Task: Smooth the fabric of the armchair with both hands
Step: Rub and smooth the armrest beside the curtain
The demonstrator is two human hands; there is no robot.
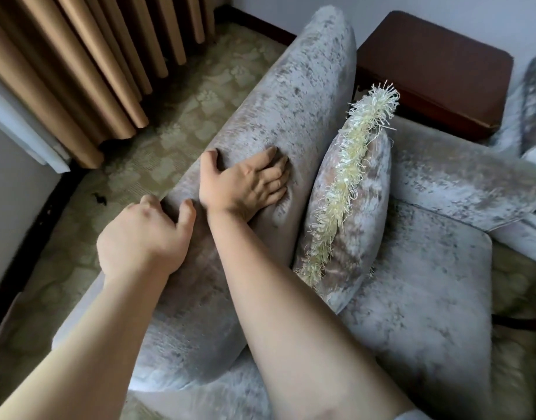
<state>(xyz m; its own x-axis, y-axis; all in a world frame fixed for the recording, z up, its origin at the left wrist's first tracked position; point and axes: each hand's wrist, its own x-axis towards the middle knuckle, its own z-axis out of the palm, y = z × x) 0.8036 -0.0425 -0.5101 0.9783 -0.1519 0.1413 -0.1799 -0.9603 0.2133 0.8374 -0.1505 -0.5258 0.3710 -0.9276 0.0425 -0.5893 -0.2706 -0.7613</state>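
The armchair [461,174] fills the middle and right of the view, covered in pale grey crushed velvet. The work is on its back cushion [285,95], which runs from the lower left up toward the wall. The right grip [242,180] lies palm-down and wide on the front face of that cushion. Its thumb spreads toward the ridge, and its fingertips press into the pile so that a dent and short creases form round them. The left grip [145,234] sits just beside it, lower along the ridge and narrow, with fingers curled over the far edge and the thumb on the near side, holding the cushion's edge. A fringed pillow [360,207] stands on the seat cushion [427,298] and leans against the back cushion, near the right fingertips.

The step in hand looks like a smoothing stroke on the back cushion, with the left grip anchoring the fabric while the right presses it. The next move likely calls for flattening the right fingers and sweeping away from the anchor with even pressure, so the dent is drawn out rather than deepened. The pillow would probably need shifting to reach the face behind it, and the seat cushion appears yet to be done
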